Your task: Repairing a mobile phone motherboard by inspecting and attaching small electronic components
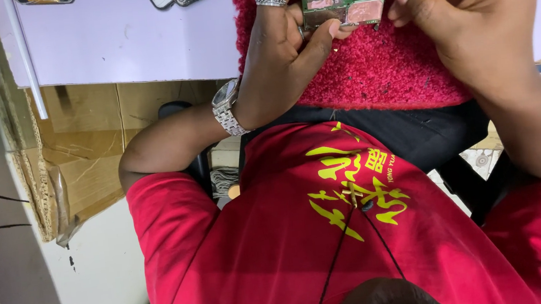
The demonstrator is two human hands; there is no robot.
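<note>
While the green circuit board (346, 0) is being held at 12 o'clock above the red cloth (369, 68), it is being pinched by both hands.
Left hand (289, 43) is being clamped on its left edge, right hand (469, 4) on its right; being light, thin and probably fragile, it is best being gripped by the bare edges.

Pale lilac desk (139, 45) runs across top of view; red fuzzy mat (369, 74) lies at its near edge. Cardboard sheets (92, 147) stand under the desk, w/ grey floor (97, 284) at left. Even, bright light.
</note>
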